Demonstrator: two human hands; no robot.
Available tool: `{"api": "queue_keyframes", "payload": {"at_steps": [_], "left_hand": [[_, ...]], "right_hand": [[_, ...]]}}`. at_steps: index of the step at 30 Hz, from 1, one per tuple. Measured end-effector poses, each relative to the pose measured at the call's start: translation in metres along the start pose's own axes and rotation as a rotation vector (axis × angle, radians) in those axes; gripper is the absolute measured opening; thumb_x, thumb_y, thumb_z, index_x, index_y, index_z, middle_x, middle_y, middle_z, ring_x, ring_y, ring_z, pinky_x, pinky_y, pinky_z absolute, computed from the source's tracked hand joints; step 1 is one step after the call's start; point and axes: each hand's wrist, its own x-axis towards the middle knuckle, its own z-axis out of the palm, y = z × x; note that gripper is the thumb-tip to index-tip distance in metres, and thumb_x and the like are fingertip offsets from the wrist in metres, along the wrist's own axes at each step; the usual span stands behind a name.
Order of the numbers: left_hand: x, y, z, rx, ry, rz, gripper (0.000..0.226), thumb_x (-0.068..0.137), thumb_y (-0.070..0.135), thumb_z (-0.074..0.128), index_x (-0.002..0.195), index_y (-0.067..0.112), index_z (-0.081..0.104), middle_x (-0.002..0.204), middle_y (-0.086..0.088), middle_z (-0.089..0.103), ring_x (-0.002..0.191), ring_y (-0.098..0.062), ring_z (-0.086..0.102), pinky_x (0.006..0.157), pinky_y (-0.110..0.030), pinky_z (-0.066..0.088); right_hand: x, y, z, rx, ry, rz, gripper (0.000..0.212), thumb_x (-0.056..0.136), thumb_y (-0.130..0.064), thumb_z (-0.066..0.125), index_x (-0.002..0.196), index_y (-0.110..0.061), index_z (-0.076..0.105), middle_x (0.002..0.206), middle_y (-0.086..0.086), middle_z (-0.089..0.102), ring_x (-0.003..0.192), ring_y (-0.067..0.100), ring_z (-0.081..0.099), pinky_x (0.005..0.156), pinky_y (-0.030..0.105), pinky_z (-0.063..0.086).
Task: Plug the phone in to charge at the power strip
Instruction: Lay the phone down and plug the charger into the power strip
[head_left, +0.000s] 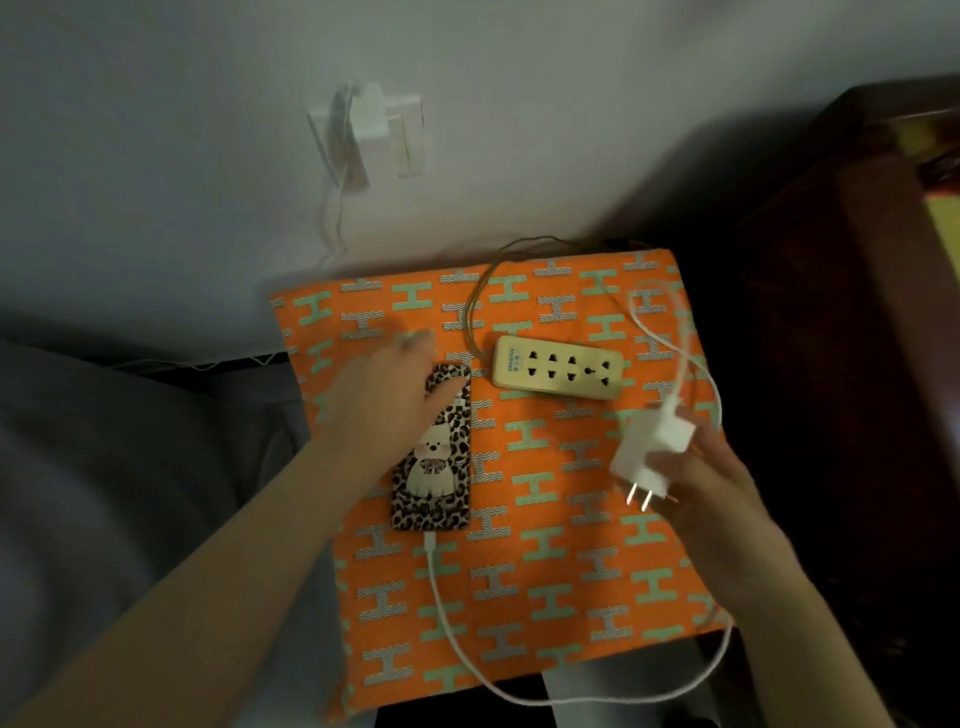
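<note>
I see the phone lying face down in its leopard-print case on the orange patterned counter, its white cable already seated at the near end, with the cream power strip just beside its far end. My right hand has its fingers closed round the white charger plug, prongs pointing toward me and well apart from the sockets. The plug looks light, rigid and smooth, so I judge it best held by its flat sides, while my left hand rests flat and released on the phone.
</note>
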Motion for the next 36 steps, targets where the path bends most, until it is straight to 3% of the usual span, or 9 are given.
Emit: {"api": "queue_keyframes", "payload": {"at_steps": [2, 4, 7, 10, 13, 18, 27, 33, 36], "left_hand": [[0.011, 0.020, 0.005, -0.178, 0.009, 0.149, 0.039, 0.083, 0.043, 0.059, 0.111, 0.017, 0.052, 0.105, 0.002, 0.059, 0.090, -0.010, 0.055, 0.071, -0.027, 0.048], [0.019, 0.038, 0.015, -0.269, -0.049, 0.246, 0.060, 0.078, 0.038, 0.066, 0.130, 0.016, 0.045, 0.130, -0.001, 0.053, 0.111, -0.014, 0.051, 0.091, -0.033, 0.048], [0.025, 0.052, 0.031, -0.196, -0.089, 0.264, 0.073, 0.076, 0.031, 0.069, 0.140, 0.012, 0.040, 0.140, -0.006, 0.048, 0.128, -0.022, 0.042, 0.109, -0.042, 0.036], [0.027, 0.055, 0.041, -0.186, -0.030, 0.206, 0.059, 0.077, 0.027, 0.070, 0.130, 0.012, 0.050, 0.129, -0.004, 0.055, 0.121, -0.020, 0.045, 0.103, -0.037, 0.040], [0.026, 0.060, 0.044, -0.240, 0.004, 0.134, 0.056, 0.075, 0.028, 0.073, 0.124, 0.012, 0.054, 0.123, -0.003, 0.057, 0.119, -0.020, 0.046, 0.100, -0.038, 0.042], [0.027, 0.062, 0.046, -0.245, -0.008, 0.086, 0.057, 0.075, 0.026, 0.072, 0.127, 0.013, 0.052, 0.129, -0.003, 0.055, 0.124, -0.021, 0.044, 0.104, -0.039, 0.041], [0.025, 0.061, 0.046, -0.249, 0.006, 0.061, 0.053, 0.072, 0.020, 0.074, 0.121, 0.012, 0.055, 0.125, -0.004, 0.057, 0.122, -0.022, 0.047, 0.104, -0.039, 0.042], [0.025, 0.061, 0.047, -0.256, 0.016, 0.038, 0.049, 0.072, 0.019, 0.073, 0.118, 0.013, 0.057, 0.123, -0.003, 0.059, 0.119, -0.022, 0.049, 0.101, -0.036, 0.042], [0.026, 0.061, 0.046, -0.268, 0.009, 0.034, 0.049, 0.073, 0.023, 0.073, 0.118, 0.013, 0.057, 0.121, -0.003, 0.059, 0.117, -0.022, 0.051, 0.099, -0.036, 0.044]], "right_hand": [[0.008, -0.016, -0.007, 0.120, 0.064, -0.095, 0.051, 0.067, -0.026, 0.077, 0.115, -0.033, 0.060, 0.109, -0.002, 0.070, 0.099, 0.024, 0.069, 0.072, 0.034, 0.057], [0.020, -0.030, -0.005, 0.072, 0.170, -0.196, 0.046, 0.069, -0.028, 0.075, 0.112, -0.035, 0.059, 0.107, -0.006, 0.070, 0.102, 0.024, 0.067, 0.077, 0.034, 0.057], [0.041, -0.040, 0.007, -0.084, 0.251, -0.280, 0.045, 0.071, -0.028, 0.078, 0.111, -0.043, 0.060, 0.110, -0.009, 0.067, 0.103, 0.013, 0.065, 0.079, 0.033, 0.056], [0.059, -0.039, 0.026, -0.194, 0.356, -0.343, 0.048, 0.068, -0.025, 0.081, 0.109, -0.040, 0.061, 0.099, -0.019, 0.065, 0.089, -0.003, 0.064, 0.063, 0.015, 0.054], [0.069, -0.033, 0.044, -0.341, 0.455, -0.469, 0.046, 0.065, -0.027, 0.082, 0.095, -0.045, 0.052, 0.090, -0.028, 0.061, 0.084, -0.005, 0.061, 0.061, 0.012, 0.051], [0.079, -0.018, 0.060, -0.683, 0.526, -0.635, 0.045, 0.069, -0.036, 0.077, 0.108, -0.026, 0.057, 0.097, -0.009, 0.058, 0.082, 0.001, 0.050, 0.063, 0.011, 0.040], [0.079, -0.009, 0.076, -0.819, 0.642, -0.624, 0.048, 0.074, -0.045, 0.072, 0.114, -0.024, 0.056, 0.099, -0.011, 0.041, 0.082, 0.008, 0.045, 0.064, 0.048, 0.055], [0.076, -0.011, 0.078, -0.850, 0.626, -0.607, 0.049, 0.075, -0.043, 0.075, 0.115, -0.021, 0.057, 0.099, -0.003, 0.050, 0.081, 0.013, 0.049, 0.063, 0.047, 0.055], [0.076, -0.013, 0.074, -0.861, 0.540, -0.604, 0.048, 0.074, -0.047, 0.074, 0.112, -0.021, 0.058, 0.098, -0.001, 0.057, 0.081, 0.016, 0.056, 0.061, 0.032, 0.052]]}}
